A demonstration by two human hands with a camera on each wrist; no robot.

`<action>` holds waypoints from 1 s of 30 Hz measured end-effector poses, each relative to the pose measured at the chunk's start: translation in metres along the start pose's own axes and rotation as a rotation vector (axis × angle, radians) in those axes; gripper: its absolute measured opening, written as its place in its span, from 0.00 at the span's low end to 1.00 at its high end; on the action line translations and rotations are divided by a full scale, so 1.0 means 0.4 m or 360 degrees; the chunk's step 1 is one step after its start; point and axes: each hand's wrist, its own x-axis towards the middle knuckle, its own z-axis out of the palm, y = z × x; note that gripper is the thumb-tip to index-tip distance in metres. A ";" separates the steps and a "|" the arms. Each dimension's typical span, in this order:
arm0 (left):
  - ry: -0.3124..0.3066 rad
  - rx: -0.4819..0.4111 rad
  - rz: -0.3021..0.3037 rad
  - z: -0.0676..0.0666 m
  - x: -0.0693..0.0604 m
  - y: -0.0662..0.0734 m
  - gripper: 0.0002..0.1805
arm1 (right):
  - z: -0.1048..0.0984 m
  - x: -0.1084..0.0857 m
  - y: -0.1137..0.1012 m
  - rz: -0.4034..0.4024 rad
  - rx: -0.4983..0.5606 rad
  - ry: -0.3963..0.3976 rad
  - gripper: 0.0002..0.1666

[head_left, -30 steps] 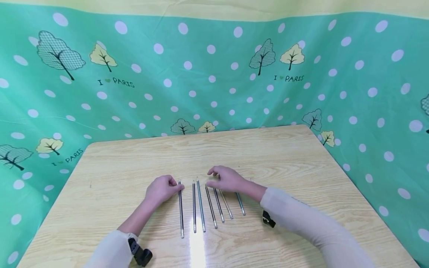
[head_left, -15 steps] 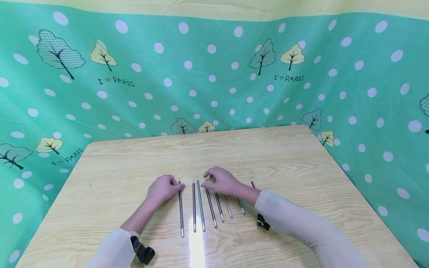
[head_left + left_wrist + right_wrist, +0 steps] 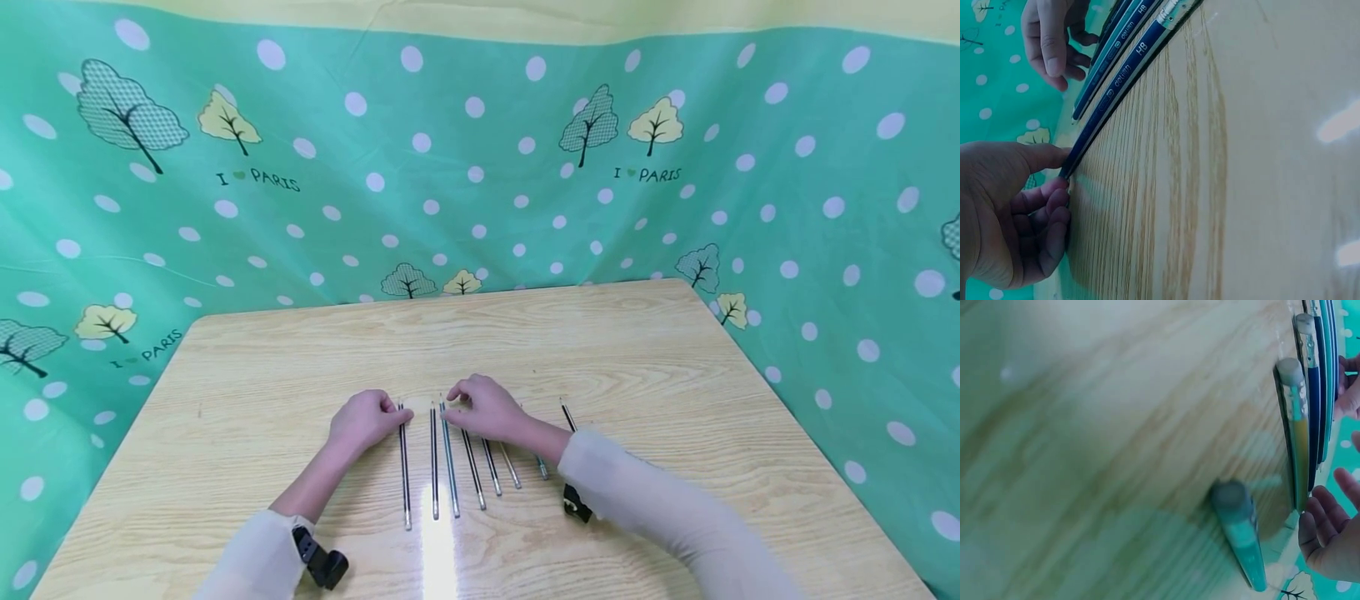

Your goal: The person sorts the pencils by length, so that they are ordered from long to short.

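Note:
Pencils with metal ferrules and erasers lie in a loose row, tips away from me. At the left end, my left hand point(image 3: 367, 418) pinches a dark striped pencil point(image 3: 406, 487) near its tip between thumb and finger; "HB" shows on this pencil point(image 3: 1116, 84) in the left wrist view. My right hand point(image 3: 486, 410) is over the far ends of the others, thumb and index apart, at the tip of a blue-teal pencil point(image 3: 452, 475); contact is unclear. Between them is another dark pencil point(image 3: 434, 467). In the right wrist view, the right hand's fingers point(image 3: 1329, 515) are spread, holding nothing visible.
Right of the teal one lie dark pencils point(image 3: 475, 475), a gold pencil point(image 3: 511, 467) and another teal pencil point(image 3: 542, 468). A separate dark pencil point(image 3: 567, 414) is partly behind the right sleeve point(image 3: 622, 475). The wooden table point(image 3: 300, 350) meets a green dotted cloth point(image 3: 480, 183).
My right hand has slid left along the pencil tips, uncovering the dark pencil at the far right. The left hand has stayed almost still at the leftmost pencil.

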 end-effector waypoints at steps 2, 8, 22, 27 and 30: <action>0.0000 -0.0009 -0.0002 0.000 0.000 0.001 0.17 | 0.005 0.000 -0.001 0.0010 -0.0017 0.0015 0.20; 0.0003 -0.0010 -0.0008 0.002 0.001 -0.002 0.17 | 0.016 0.003 -0.004 0.0019 -0.0105 0.0069 0.21; 0.0001 -0.0010 -0.0017 0.001 0.005 -0.001 0.18 | 0.036 0.010 -0.011 0.0012 -0.0327 0.0158 0.19; 0.0001 -0.0011 -0.0009 0.001 0.005 -0.002 0.18 | 0.039 0.011 -0.013 0.0028 -0.0382 0.0167 0.18; -0.0001 -0.0007 -0.0016 0.001 0.004 -0.001 0.18 | 0.040 0.011 -0.016 0.0030 -0.0407 0.0165 0.17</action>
